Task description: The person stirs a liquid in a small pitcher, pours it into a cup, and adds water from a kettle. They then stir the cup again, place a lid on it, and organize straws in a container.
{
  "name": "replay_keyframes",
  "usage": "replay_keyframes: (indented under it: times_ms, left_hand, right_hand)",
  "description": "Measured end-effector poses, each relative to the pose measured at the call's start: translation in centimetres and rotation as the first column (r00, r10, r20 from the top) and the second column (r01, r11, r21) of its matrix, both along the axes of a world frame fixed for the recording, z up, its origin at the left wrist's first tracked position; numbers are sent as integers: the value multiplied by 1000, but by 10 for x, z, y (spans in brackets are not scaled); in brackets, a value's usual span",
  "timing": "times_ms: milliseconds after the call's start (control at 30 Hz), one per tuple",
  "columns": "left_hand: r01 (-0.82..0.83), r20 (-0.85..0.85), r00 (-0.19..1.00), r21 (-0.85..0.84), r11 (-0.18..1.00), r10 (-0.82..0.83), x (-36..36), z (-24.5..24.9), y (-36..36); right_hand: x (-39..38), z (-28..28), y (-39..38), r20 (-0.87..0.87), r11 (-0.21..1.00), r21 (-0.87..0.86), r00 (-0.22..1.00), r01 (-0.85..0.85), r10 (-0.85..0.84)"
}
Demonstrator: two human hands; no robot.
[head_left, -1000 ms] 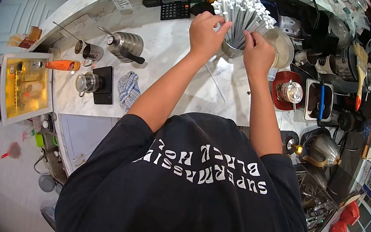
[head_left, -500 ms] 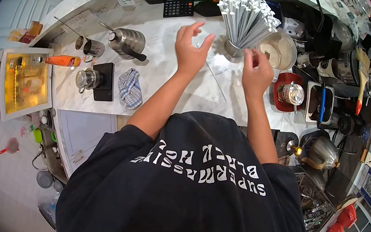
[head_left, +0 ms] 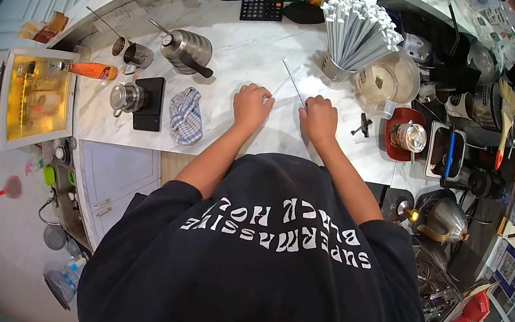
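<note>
Both my hands rest low over the marble counter (head_left: 235,39), fingers curled. From my left hand (head_left: 252,106), a thin pale straw (head_left: 283,84) slants up to the right. My right hand (head_left: 320,120) is closed on another straw (head_left: 293,80), which slants up to the left. The two straws cross between my hands in this view. Beyond my right hand, a metal cup (head_left: 336,71) holds a thick bunch of paper-wrapped straws (head_left: 359,34). A small black object (head_left: 362,124) lies to the right of my right hand.
To the left are a checked cloth (head_left: 185,116), a black scale (head_left: 149,103) and a gooseneck kettle (head_left: 187,52). A calculator (head_left: 261,5) is at the back. On the right stand a clear plastic tub (head_left: 406,83), a red tray (head_left: 394,150) with a jar, and a metal container (head_left: 435,163).
Both hands have come down and back toward my body. The single straw lying on the counter is now in hand, and two straws cross between my hands. The small black object has come into view.
</note>
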State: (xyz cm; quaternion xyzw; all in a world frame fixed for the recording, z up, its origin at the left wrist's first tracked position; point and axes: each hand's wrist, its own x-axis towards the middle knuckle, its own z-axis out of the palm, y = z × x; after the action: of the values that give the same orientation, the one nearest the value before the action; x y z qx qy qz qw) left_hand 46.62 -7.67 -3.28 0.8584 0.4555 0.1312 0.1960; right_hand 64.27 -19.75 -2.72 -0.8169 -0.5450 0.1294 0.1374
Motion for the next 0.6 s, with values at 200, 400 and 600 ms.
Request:
replay_keyframes:
  times_ms: [200, 400, 600]
  left_hand:
    - [-21, -18, 1000, 16, 1000, 21, 1, -3, -2]
    - [-69, 161, 985, 0, 998, 68, -9, 0, -3]
    - [-138, 353, 928, 25, 990, 121, 3, 34, 2]
  right_hand:
    - [7, -10, -11, -32, 994, 37, 994, 101, -100]
    - [33, 19, -34, -377, 937, 237, 913, 257, -155]
    - [50, 79, -44, -487, 821, 400, 853, 407, -185]
